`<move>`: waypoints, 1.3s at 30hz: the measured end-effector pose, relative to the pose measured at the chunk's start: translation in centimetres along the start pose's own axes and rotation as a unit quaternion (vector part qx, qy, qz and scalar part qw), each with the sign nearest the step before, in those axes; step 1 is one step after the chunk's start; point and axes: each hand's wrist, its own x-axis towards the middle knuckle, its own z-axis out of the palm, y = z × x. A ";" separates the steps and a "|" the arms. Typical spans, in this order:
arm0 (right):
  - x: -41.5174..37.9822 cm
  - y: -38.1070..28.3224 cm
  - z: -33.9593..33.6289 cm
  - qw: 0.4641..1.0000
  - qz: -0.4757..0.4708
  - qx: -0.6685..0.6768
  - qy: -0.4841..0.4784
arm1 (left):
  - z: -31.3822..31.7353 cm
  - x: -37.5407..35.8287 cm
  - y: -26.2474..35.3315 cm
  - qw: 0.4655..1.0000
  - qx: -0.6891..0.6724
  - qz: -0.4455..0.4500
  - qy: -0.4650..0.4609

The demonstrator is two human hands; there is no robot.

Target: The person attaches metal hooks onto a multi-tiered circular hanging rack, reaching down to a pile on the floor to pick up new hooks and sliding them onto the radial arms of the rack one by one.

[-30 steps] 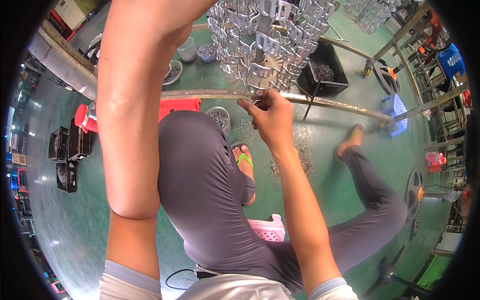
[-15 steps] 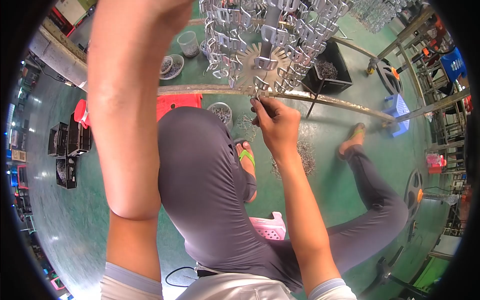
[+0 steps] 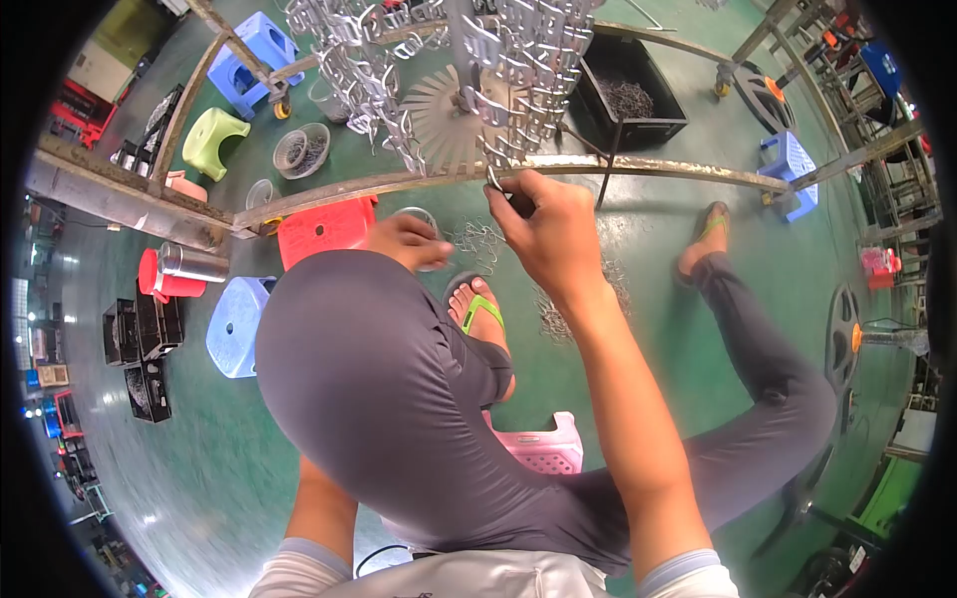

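- The right hand (image 3: 543,224) was up at the toothed metal disc (image 3: 444,130), its fingers pinched shut on a small metal clip (image 3: 495,179) at the disc's near edge.
- The left hand (image 3: 404,242) reached down past the knee to a small bowl (image 3: 414,221) on the green floor (image 3: 199,439); its grip could not be seen.
- Shiny metal buckles (image 3: 518,60) hung above the disc.

Buckles (image 3: 518,50): bright, glossy metal. Frame bar (image 3: 638,167): dull, rusted metal. Stool (image 3: 324,227): red plastic; floor (image 3: 199,439): glossy green.

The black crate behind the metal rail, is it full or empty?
Partly filled. The black crate holds a grey heap of small metal pieces on its floor, while its dark inner walls show bare above the heap. It stands upright on the green floor.
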 end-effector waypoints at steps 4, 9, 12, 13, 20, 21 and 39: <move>0.3 0.3 0.4 1.000 0.005 -0.006 0.003 | 7.0 6.3 -6.7 0.992 0.118 0.035 -0.005; 0.5 1.0 0.8 1.000 0.002 -0.006 0.010 | 9.4 10.0 -9.4 0.879 0.393 0.267 0.051; 0.3 1.2 0.9 0.999 -0.007 -0.031 0.015 | 7.0 8.2 -6.7 0.936 0.204 0.253 0.133; 0.2 1.2 1.0 0.999 -0.001 -0.045 0.010 | 5.8 7.0 -5.0 0.953 0.105 0.237 0.158; -0.8 0.0 2.5 0.996 0.010 -0.089 -0.010 | 3.5 0.3 3.6 0.869 -0.001 0.474 0.145; -0.9 -0.3 2.7 0.996 0.016 -0.087 -0.010 | 3.1 0.3 4.2 0.846 0.032 0.517 0.125; -24.2 29.0 -13.0 0.826 0.478 -0.264 -0.140 | 3.6 1.3 3.9 0.895 -0.038 0.431 0.109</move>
